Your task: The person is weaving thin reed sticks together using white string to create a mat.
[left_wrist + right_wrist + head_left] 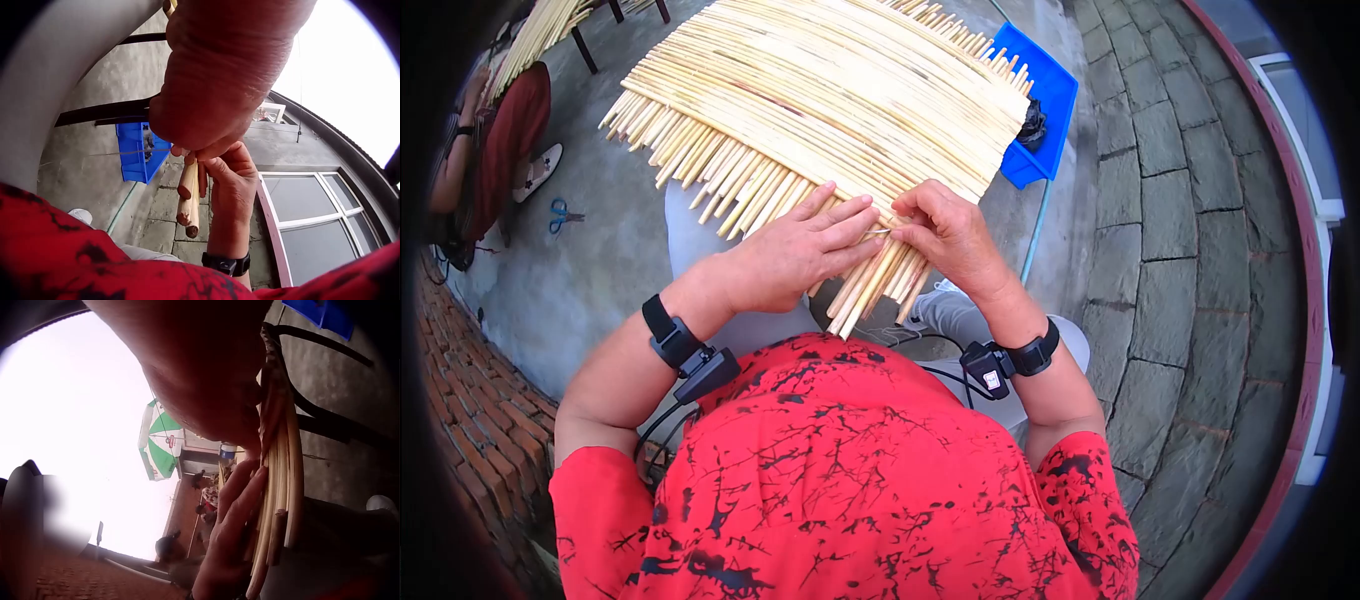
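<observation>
A wide mat of pale, thin sticks (pixel 830 95) lies in front of the person, its uneven stick ends pointing toward the lap. The left hand (pixel 785 252) rests on the near edge with its fingers stretched across the sticks. Close beside it, the right hand (pixel 960 238) pinches something thin, thumb against finger, at the near edge; exactly what is too small to tell. Stick ends (pixel 189 206) show between both hands in the left wrist view. In the right wrist view, sticks (pixel 281 481) run below the right hand (pixel 200 369), with the left hand (pixel 228 531) against them.
Beyond the mat's right side is a blue crate (pixel 1050 100) holding something black. Blue-handled scissors (pixel 563 216) lie on the concrete at the left, near another seated person (pixel 500 150). Stone paving (pixel 1170 250) runs along the right. A green and white umbrella (pixel 161 445) stands farther off.
</observation>
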Tool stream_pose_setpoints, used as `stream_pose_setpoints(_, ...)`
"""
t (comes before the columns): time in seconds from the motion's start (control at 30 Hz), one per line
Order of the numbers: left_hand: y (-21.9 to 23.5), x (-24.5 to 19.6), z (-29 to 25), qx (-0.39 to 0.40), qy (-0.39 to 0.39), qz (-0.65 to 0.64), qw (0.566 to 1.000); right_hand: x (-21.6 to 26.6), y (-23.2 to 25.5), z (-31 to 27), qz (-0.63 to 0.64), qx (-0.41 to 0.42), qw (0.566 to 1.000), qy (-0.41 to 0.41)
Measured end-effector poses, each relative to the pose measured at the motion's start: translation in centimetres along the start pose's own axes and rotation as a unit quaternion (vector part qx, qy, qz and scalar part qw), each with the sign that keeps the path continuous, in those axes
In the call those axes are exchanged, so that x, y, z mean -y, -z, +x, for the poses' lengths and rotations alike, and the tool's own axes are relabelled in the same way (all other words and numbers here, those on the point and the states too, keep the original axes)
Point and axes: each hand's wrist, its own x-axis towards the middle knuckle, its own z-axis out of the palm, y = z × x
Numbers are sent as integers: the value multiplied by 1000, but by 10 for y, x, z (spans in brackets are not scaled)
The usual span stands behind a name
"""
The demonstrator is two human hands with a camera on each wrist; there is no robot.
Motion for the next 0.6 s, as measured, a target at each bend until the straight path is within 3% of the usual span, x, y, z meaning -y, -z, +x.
stream_pose_setpoints(0.23, -5, 0, 0, 0, 13, 0, 1000, -16, -19, 2, 53, -20, 997, 49)
stream_pose_setpoints(0.53, 2, -2, 5, 29, 25, 2, 999, -14, -14, 13, -28, -10, 986, 166)
stream_pose_setpoints(0.6, -10, 2, 2, 14, 11, 13, 1000, 5, -3, 20, 73, -82, 982, 156)
